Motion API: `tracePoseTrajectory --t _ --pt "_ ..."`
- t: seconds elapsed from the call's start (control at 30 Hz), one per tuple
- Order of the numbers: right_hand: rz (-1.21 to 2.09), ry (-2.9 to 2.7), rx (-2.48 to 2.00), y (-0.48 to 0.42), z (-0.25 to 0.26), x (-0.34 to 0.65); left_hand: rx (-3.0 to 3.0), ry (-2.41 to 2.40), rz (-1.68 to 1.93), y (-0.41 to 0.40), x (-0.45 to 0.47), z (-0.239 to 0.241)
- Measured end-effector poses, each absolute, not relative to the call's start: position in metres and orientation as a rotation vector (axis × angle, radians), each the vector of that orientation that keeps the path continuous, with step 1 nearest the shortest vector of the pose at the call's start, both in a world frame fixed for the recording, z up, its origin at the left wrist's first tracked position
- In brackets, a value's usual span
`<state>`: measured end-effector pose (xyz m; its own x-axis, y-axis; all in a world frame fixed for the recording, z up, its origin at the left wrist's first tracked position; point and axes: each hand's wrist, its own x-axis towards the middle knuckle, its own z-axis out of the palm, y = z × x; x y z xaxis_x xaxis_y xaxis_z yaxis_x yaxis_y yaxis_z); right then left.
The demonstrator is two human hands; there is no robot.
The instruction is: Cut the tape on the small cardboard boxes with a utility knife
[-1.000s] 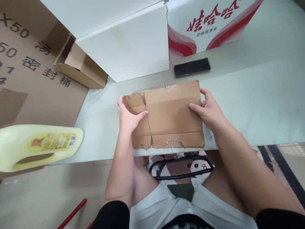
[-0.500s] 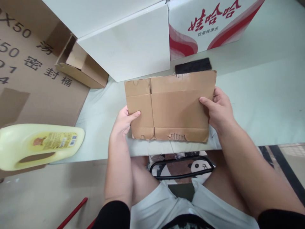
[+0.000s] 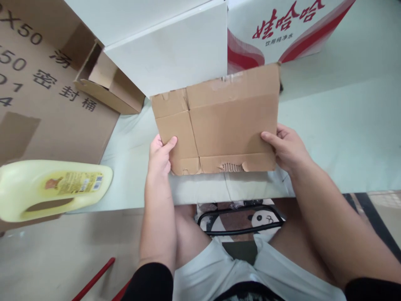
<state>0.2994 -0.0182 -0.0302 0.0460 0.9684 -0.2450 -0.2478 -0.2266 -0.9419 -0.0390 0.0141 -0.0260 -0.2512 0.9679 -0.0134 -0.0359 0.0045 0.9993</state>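
Note:
Between my two hands is a flattened brown cardboard box (image 3: 232, 121), held up over the table's front edge and tilted, its right side higher. Fold lines cross it, and a torn patch on its lower edge bares the corrugation. My left hand (image 3: 161, 154) pinches its left end, thumb on the near face and fingers behind. My right hand (image 3: 286, 146) grips the right end the same way. Behind the cardboard's upper right corner, a sliver of a black object (image 3: 281, 86) shows; most of it is hidden.
A white box (image 3: 175, 58) and a white-and-red printed carton (image 3: 285, 33) stand at the back of the pale green table (image 3: 338, 138). At left are a large brown carton (image 3: 59, 129), a small open cardboard box (image 3: 115, 90) and a yellow jug (image 3: 19, 184) lying on its side.
Both hands have raised the cardboard's top edge and tipped it, right corner higher. It has shifted slightly left and now covers most of the black object behind it.

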Motion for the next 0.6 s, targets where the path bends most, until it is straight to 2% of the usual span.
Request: tracePoseTrajectory --t 0.2,0.6 --pt "1.627 -0.939 -1.342 -0.023 -0.034 0.297 1.068 1.431 1.414 0.014 -0.047 -0.026" --pt "1.56 -1.041 -1.329 -0.037 -0.053 0.306 1.064 1.445 1.325 0.01 -0.048 -0.024"
